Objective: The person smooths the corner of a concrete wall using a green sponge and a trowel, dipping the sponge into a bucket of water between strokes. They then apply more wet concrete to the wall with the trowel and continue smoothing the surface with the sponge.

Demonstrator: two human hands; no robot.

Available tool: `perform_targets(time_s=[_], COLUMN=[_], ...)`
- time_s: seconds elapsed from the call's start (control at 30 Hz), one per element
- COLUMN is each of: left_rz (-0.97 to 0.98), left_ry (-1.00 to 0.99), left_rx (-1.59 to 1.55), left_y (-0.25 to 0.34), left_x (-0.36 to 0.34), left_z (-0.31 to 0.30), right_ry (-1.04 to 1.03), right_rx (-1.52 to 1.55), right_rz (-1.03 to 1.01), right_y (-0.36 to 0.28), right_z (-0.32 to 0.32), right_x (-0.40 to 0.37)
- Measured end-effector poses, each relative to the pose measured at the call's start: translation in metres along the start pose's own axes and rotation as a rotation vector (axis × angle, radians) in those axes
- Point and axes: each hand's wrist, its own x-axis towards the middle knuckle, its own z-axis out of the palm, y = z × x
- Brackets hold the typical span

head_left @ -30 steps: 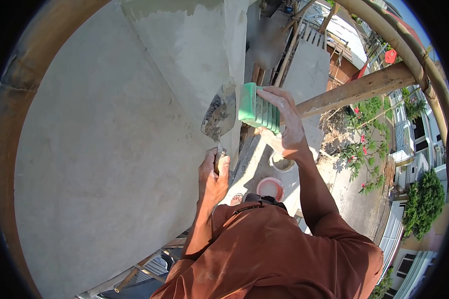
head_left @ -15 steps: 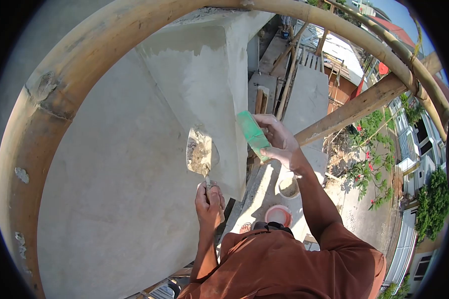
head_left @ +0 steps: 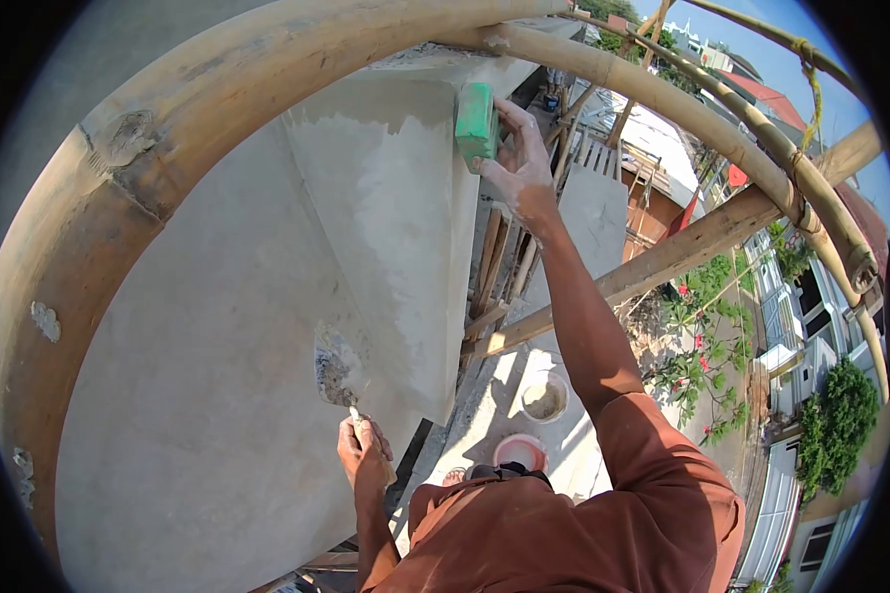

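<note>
My left hand (head_left: 366, 450) is closed round the handle of a trowel (head_left: 336, 371), whose blade carries some grey mortar and lies over the smooth plastered surface (head_left: 218, 346). Up at the top centre, my right hand (head_left: 520, 163) grips a green block (head_left: 476, 124) between thumb and fingers. The block is at the upper outer edge of the plastered ledge (head_left: 386, 188), where a darker, damp-looking patch runs along the top. Whether the block's face touches the edge is hard to tell.
Thick bamboo poles (head_left: 133, 148) arch across the left and top. Another pole (head_left: 653, 267) slants at the right. Below stand a bucket (head_left: 544, 397) and a reddish basin (head_left: 520, 453). Planks, red-flowered plants and houses lie beyond.
My right hand has moved up and away with the green block, from beside the ledge's middle to its upper edge. My left hand and the trowel sit lower and further left in view.
</note>
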Motion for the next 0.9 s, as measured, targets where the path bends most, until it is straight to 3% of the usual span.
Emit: perform_targets(time_s=[0.27, 0.43, 0.67, 0.77, 0.87, 0.9], left_rz=[-0.019, -0.016, -0.052, -0.045, -0.051, -0.053], left_ry=[0.074, 0.071, 0.045, 0.033, 0.040, 0.043], left_rx=[0.047, 0.057, 0.065, 0.064, 0.066, 0.072], left_y=[-0.004, -0.006, -0.004, 0.002, 0.004, 0.003], left_x=[-0.002, -0.002, 0.000, -0.002, -0.001, -0.001], left_z=[-0.008, -0.009, -0.008, -0.003, -0.003, -0.004], right_ry=[0.009, 0.042, 0.119, 0.076, 0.058, 0.077], right_rx=[-0.115, -0.480, -0.377, -0.547, -0.637, -0.532], right_rz=[-0.023, -0.174, -0.245, -0.270, -0.175, -0.151], right_y=[-0.003, -0.004, -0.021, -0.023, -0.012, -0.011], right_z=[0.001, -0.006, 0.006, 0.003, -0.003, -0.001], right_x=[0.005, 0.006, 0.009, 0.011, 0.006, 0.004])
